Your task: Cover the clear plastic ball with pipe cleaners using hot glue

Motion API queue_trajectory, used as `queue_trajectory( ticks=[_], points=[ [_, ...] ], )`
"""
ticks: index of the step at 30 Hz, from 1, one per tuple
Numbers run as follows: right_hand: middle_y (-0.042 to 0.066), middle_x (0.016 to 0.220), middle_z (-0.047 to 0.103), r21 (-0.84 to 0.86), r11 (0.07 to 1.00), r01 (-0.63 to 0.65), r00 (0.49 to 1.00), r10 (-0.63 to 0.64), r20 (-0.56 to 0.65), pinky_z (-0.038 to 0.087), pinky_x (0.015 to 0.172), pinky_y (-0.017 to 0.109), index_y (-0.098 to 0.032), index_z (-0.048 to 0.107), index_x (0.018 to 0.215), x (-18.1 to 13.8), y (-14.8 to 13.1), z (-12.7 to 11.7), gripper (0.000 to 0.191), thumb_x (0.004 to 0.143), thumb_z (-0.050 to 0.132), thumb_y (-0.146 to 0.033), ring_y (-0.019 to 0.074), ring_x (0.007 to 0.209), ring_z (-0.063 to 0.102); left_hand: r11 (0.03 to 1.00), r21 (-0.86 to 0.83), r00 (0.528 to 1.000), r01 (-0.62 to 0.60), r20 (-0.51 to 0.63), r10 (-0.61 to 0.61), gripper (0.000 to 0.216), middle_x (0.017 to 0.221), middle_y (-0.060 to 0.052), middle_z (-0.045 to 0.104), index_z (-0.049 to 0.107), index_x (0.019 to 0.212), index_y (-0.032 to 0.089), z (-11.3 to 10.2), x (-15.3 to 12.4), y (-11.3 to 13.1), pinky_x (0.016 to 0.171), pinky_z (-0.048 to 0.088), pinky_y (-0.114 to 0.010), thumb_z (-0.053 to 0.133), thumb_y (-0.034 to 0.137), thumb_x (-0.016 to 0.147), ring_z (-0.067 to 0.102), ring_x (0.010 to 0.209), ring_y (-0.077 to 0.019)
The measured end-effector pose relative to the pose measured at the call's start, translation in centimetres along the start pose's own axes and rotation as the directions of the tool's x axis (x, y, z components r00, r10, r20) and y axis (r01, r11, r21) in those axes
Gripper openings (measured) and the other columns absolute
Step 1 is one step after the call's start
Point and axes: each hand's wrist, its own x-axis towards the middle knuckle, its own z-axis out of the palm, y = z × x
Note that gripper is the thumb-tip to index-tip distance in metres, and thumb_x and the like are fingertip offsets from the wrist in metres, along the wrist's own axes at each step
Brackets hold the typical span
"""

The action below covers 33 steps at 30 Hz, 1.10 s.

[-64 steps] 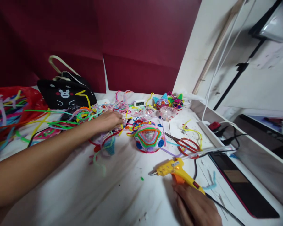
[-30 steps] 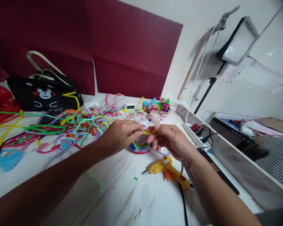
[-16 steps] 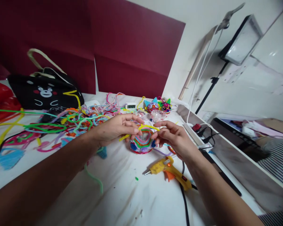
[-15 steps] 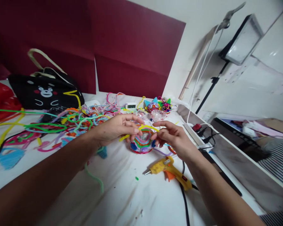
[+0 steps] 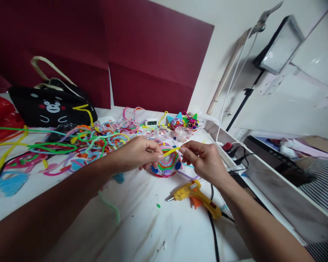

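Note:
A short yellow pipe cleaner (image 5: 171,151) is stretched between my two hands above the white table (image 5: 142,225). My left hand (image 5: 138,154) pinches its left end with closed fingers. My right hand (image 5: 203,160) pinches its right end, fingers curled. Just below them sits a dome wrapped in coloured pipe cleaners (image 5: 166,165). A yellow glue gun (image 5: 192,194) lies on the table near my right wrist, nozzle pointing left.
A heap of loose coloured pipe cleaners (image 5: 71,145) covers the left of the table. A black bear-face bag (image 5: 53,105) stands at the back left beside a red bag (image 5: 1,116). Finished cat-like figures (image 5: 184,122), clear domes (image 5: 182,134) and a small clock (image 5: 152,123) sit behind.
My right hand let go of the glue gun and came up to meet the left, which brought a yellow pipe cleaner from the heap. Both hands now hold it pulled straighter and closer together.

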Motion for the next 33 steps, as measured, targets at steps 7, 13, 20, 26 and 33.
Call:
queue_trajectory(
  ticks=[7,13,20,26,33],
  points=[
    [0.001,0.062,0.067,-0.066,0.998,0.007,0.999,-0.01,-0.043,0.042,0.051,0.022,-0.018,0.068,0.08,-0.6,0.3,0.1,0.024,0.093,0.056,-0.034,0.0118,0.052,0.058,0.996,-0.09,1.0,-0.016,-0.003,0.016,0.022,0.047,0.004,0.054,0.063,0.07,0.016,-0.1,-0.2,0.7,0.038,0.037,-0.015,0.057,0.034,0.081,0.048,0.039,-0.0071],
    [0.007,0.078,0.068,-0.383,0.853,0.355,0.922,-0.388,-0.008,0.045,0.066,0.026,-0.016,0.072,0.09,-0.5,0.3,0.3,0.019,0.094,0.054,-0.022,0.0165,0.072,0.062,0.994,0.103,0.989,-0.036,-0.14,0.05,0.018,0.054,0.003,0.064,0.065,0.072,0.017,0.8,-0.2,0.4,0.043,0.04,-0.016,0.057,0.031,0.081,0.054,0.042,-0.008],
    [0.005,0.078,0.072,-0.387,0.865,0.321,0.935,-0.355,-0.018,0.043,0.064,0.024,-0.018,0.071,0.098,-0.5,-0.1,1.5,0.02,0.095,0.054,-0.028,0.0147,0.067,0.064,0.892,0.419,0.942,-0.171,-0.194,0.273,0.029,0.042,0.006,0.05,0.058,0.061,0.018,1.3,-0.6,0.8,0.045,0.031,-0.019,0.049,0.027,0.087,0.045,0.041,-0.0074],
    [0.001,0.064,0.068,-0.279,0.943,0.183,0.982,-0.19,0.001,0.037,0.055,0.021,-0.017,0.071,0.086,-0.5,-0.5,1.5,0.019,0.092,0.055,-0.024,0.0107,0.053,0.057,0.872,0.464,0.902,-0.156,-0.292,0.317,0.031,0.042,0.005,0.049,0.055,0.06,0.018,2.3,-0.4,0.5,0.047,0.031,-0.022,0.044,0.025,0.088,0.041,0.039,-0.0078],
    [0.002,0.065,0.068,-0.067,0.998,-0.016,0.999,0.014,-0.031,0.038,0.054,0.023,-0.017,0.07,0.081,0.0,0.6,1.5,0.021,0.09,0.057,-0.032,0.0124,0.056,0.058,0.989,-0.1,0.994,-0.111,0.011,0.113,0.027,0.076,0.002,0.073,0.057,0.112,0.021,1.1,0.7,-1.2,0.053,0.044,-0.02,0.05,0.03,0.087,0.061,0.055,-0.0107]
  ],
)
